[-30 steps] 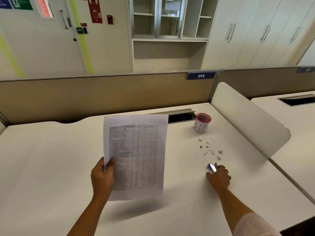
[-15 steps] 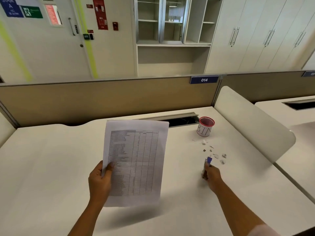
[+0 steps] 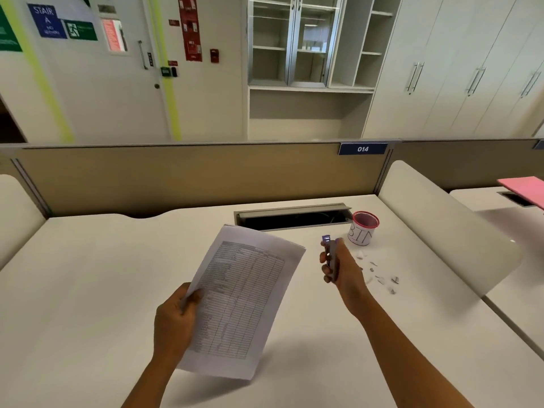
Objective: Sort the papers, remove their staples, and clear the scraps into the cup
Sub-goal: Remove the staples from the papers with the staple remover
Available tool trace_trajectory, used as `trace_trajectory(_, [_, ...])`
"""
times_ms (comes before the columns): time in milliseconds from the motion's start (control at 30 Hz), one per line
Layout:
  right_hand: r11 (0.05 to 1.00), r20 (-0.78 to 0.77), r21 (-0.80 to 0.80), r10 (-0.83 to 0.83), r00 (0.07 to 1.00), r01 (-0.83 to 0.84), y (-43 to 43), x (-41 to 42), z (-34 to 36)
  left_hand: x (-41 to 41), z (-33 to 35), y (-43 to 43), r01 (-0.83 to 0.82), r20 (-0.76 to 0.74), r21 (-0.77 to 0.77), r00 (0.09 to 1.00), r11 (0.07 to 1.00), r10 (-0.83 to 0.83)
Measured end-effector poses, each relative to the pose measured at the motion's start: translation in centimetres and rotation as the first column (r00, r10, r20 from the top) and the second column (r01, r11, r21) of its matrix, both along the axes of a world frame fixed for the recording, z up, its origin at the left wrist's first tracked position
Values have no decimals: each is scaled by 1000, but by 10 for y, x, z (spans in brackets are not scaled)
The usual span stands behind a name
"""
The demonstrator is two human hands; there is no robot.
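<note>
Left hand point(image 3: 173, 322) nearest, thumb and fingers pinching the lower left edge of the printed papers point(image 3: 240, 301), held tilted above the desk point(image 3: 88, 290). Right hand point(image 3: 338, 267) beyond, to the papers' right, curled closed around a small blue-tipped staple remover point(image 3: 329, 254), upright. Scraps point(image 3: 379, 278) lie scattered just right of that hand. Red-rimmed cup point(image 3: 362, 228) marked BIN stands past the scraps, beside the cable slot point(image 3: 294, 219).
</note>
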State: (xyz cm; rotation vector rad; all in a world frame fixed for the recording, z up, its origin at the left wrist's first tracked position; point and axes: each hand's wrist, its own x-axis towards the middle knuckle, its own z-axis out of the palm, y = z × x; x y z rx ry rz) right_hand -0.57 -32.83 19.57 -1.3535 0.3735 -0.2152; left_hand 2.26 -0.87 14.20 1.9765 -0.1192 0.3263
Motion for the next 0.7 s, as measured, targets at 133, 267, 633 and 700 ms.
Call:
trace_trajectory(133, [858,130,-513,92,987,-12,24,-10,18,1,-2,8,-7,67,87,998,996,1])
trace_trajectory(267, [529,-7,-843,165,986,-94,41,-17,28,1,1,11,4,142,171,989,985,-29])
trace_trajectory(633, [81,53,-996,150,987,41,63,-13,44,0,3,14,3,224,278,972,960,-68])
trace_trajectory(700, [44,97,-995,154,983,91,64,-12,44,0,2,15,-4,224,281,973,960,-61])
